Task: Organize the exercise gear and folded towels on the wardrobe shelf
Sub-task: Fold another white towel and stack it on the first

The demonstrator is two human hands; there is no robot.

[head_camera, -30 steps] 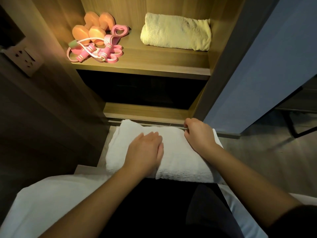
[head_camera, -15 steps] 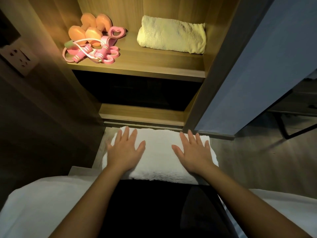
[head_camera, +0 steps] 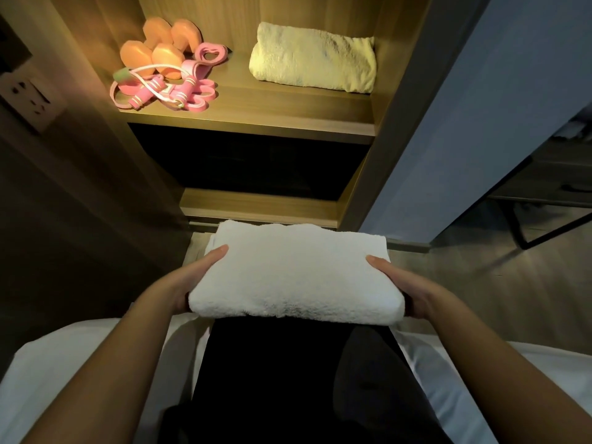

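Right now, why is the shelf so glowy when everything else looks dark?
Head view: warm light falls on the wardrobe shelf, brightest on the orange dumbbells; the compartment below is black; the white towel held by the left hand and right hand is dimly lit; the wide lens tilts upright edges.

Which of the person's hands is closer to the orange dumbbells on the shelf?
Left. The left hand holds the white towel's left end, below the dumbbells; the right hand holds the other end, farther off to the right.
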